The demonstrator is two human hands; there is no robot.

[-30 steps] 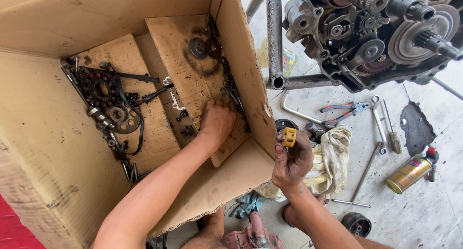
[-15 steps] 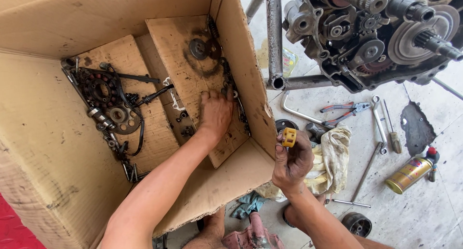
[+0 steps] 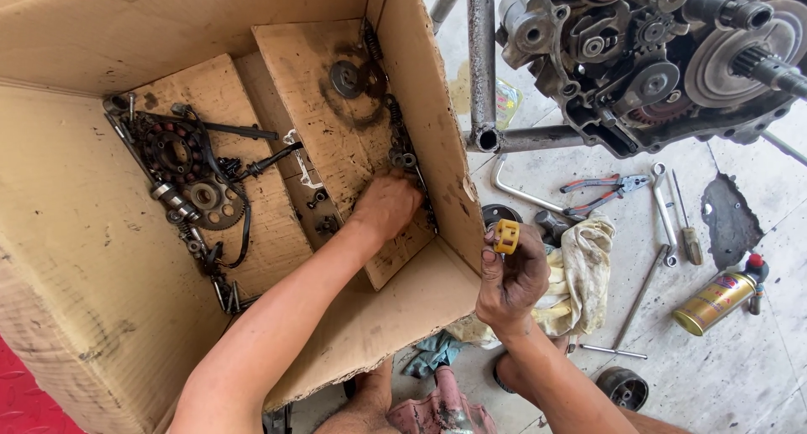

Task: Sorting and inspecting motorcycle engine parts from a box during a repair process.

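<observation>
A mechanic's right hand [image 3: 514, 278] pinches a small yellow toothed part [image 3: 506, 236] between thumb and fingertips, held up just outside the near corner of a large cardboard box [image 3: 76, 257]; the piece looks light, rigid and plastic, likely slick against greasy skin, so a hold across its ribbed sides seems surest; beside it a stained rag [image 3: 580, 274] lies on the concrete floor; the left hand [image 3: 387, 205] reaches into the box, fingers curled down among small metal parts at the edge of a cardboard flap, though whether it has closed on any piece cannot be told; further in lie a sprocket [image 3: 212, 205] and a stator ring [image 3: 172, 152], both heavy-looking and oily; beyond, pliers [image 3: 601, 192], a spray can [image 3: 714, 302] and an opened engine [image 3: 656, 56] on its stand
</observation>
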